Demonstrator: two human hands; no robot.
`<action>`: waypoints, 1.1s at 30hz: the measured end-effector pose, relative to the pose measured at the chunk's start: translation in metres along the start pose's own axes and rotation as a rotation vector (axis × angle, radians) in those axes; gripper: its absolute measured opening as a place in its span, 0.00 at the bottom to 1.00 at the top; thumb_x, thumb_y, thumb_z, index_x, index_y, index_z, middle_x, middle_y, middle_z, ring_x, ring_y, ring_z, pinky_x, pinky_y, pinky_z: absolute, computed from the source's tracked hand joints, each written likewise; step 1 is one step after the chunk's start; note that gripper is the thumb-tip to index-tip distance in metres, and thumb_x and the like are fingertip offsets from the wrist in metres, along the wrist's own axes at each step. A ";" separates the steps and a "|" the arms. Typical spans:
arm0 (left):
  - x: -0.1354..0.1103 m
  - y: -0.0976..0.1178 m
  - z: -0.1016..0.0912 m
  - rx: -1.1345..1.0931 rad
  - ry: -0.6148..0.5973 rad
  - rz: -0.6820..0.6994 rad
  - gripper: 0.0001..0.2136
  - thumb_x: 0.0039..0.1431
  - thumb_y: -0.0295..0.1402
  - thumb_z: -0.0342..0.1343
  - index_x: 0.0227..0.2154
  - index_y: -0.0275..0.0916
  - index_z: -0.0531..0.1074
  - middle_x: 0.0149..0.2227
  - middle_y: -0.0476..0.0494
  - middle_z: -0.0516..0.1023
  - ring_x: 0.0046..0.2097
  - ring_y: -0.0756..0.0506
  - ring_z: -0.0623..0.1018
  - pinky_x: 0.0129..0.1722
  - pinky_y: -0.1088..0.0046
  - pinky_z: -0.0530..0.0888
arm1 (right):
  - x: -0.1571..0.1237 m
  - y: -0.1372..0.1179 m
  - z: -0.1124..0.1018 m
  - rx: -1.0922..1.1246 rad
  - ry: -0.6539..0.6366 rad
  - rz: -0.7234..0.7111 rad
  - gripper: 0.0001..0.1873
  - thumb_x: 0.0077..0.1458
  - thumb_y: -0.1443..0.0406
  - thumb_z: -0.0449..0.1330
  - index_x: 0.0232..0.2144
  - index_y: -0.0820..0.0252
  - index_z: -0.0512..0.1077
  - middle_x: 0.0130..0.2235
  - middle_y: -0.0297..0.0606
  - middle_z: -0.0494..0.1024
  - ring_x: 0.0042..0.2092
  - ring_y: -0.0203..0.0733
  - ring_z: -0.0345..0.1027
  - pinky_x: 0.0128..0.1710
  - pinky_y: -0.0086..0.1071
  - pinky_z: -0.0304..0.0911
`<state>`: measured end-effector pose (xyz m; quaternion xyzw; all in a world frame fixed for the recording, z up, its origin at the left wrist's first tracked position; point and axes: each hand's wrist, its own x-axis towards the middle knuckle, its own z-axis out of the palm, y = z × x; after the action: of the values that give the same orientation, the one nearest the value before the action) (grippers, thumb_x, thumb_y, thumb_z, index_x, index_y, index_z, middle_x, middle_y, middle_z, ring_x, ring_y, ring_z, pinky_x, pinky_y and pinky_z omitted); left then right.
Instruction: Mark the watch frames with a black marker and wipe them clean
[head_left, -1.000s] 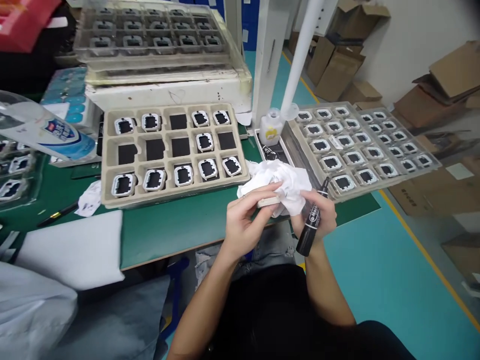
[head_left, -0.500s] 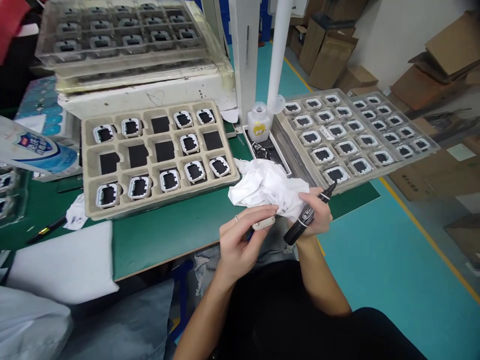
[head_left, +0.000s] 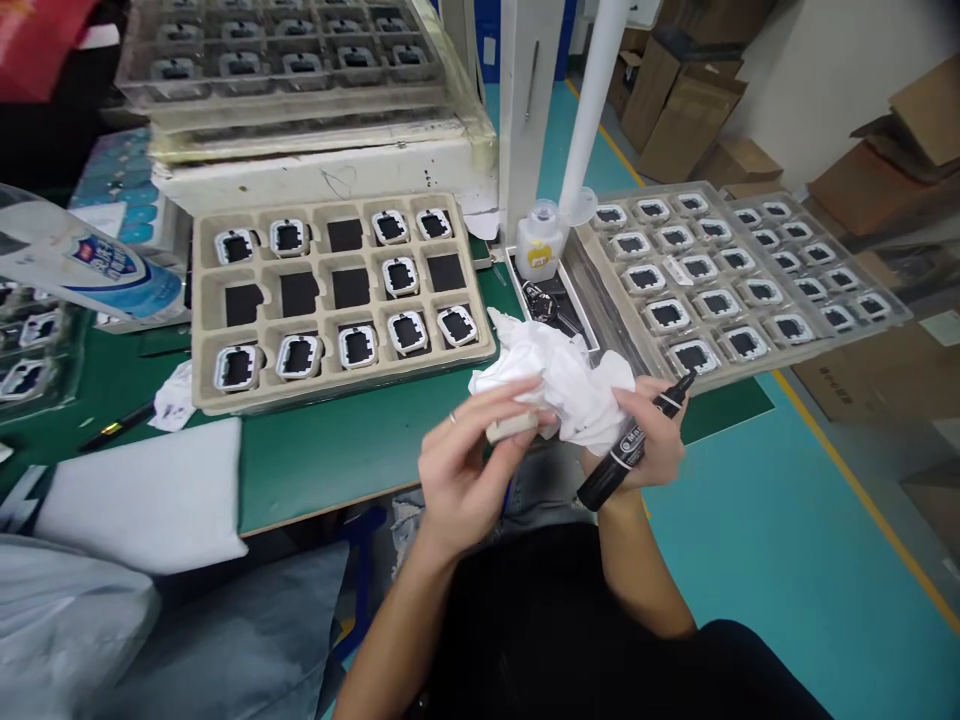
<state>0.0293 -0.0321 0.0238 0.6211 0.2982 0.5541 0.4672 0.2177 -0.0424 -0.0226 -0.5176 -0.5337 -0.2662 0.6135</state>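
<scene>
Between the thumb and fingers of my left hand (head_left: 469,460) is a small pale frame-like part (head_left: 512,427), seen edge-on. My right hand (head_left: 654,440) grips a black marker (head_left: 630,450), its dark tip pointing up and to the right, along with a crumpled white cloth (head_left: 581,390). The cloth hangs between the two hands, near the pale part. Beyond my hands lies a beige tray (head_left: 341,375) with white-rimmed frames in many of its pockets; several other pockets show only dark pads.
A clear bottle with a yellow label (head_left: 538,240) stands behind a narrow box of black parts (head_left: 555,300). Clear trays of frames (head_left: 720,270) lie at the right, beside a white post (head_left: 529,110). A blue-and-white bottle (head_left: 90,265) leans in at the left.
My left hand and the pale part have drawn left, away from the cloth. My right hand, with marker and cloth, sits slightly farther right. The whole view has shifted a little.
</scene>
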 end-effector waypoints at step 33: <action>0.015 -0.002 0.009 0.063 -0.092 -0.063 0.05 0.74 0.31 0.66 0.49 0.41 0.85 0.46 0.45 0.90 0.44 0.46 0.86 0.46 0.73 0.79 | 0.021 -0.027 0.009 0.057 -0.018 0.198 0.05 0.71 0.61 0.64 0.43 0.52 0.79 0.56 0.46 0.88 0.67 0.64 0.79 0.67 0.68 0.74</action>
<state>0.0411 -0.0203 0.0286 0.6508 0.3131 0.5002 0.4778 0.1964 -0.0377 0.0059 -0.5526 -0.4929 -0.1843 0.6463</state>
